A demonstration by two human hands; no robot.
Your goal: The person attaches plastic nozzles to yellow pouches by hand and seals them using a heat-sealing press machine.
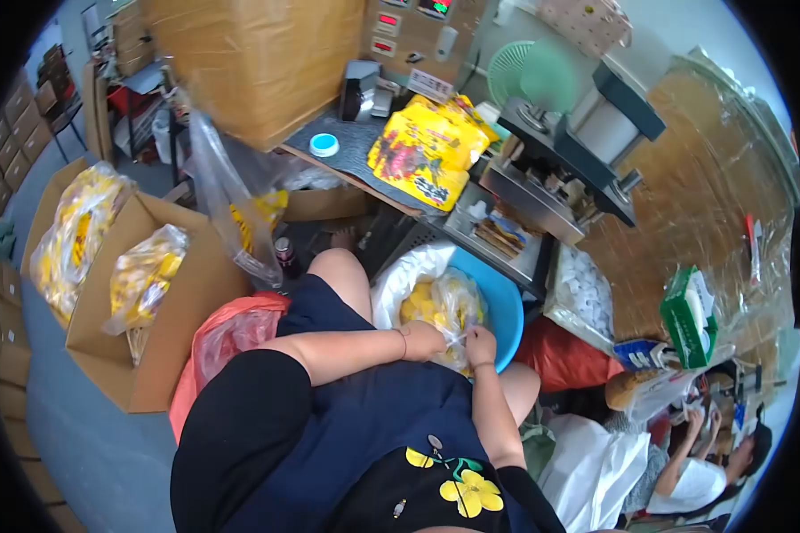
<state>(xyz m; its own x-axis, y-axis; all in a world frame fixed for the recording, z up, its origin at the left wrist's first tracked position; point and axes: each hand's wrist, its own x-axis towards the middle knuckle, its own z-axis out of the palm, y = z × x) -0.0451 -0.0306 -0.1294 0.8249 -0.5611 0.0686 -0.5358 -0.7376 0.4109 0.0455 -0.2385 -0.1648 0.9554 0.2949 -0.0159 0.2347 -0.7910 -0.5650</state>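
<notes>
A clear plastic bag (462,306) of yellow pieces sits in a blue tub (505,306) at my knees. My left hand (422,340) is closed on the near edge of this bag. Close to it on the right, my right hand (482,346) pinches the same gathered plastic. The fingertips are small in view, and the exact fold between them is hard to make out. A white sack (411,274) lines the tub's left side. What lies under the bag is hidden.
Yellow printed pouches (431,147) lie on the bench beside a press machine (569,147). An open cardboard box (182,293) with bagged yellow packs stands left, near a red plastic bag (227,342). A bottle (284,253) stands on the floor. Another person (698,484) sits at lower right.
</notes>
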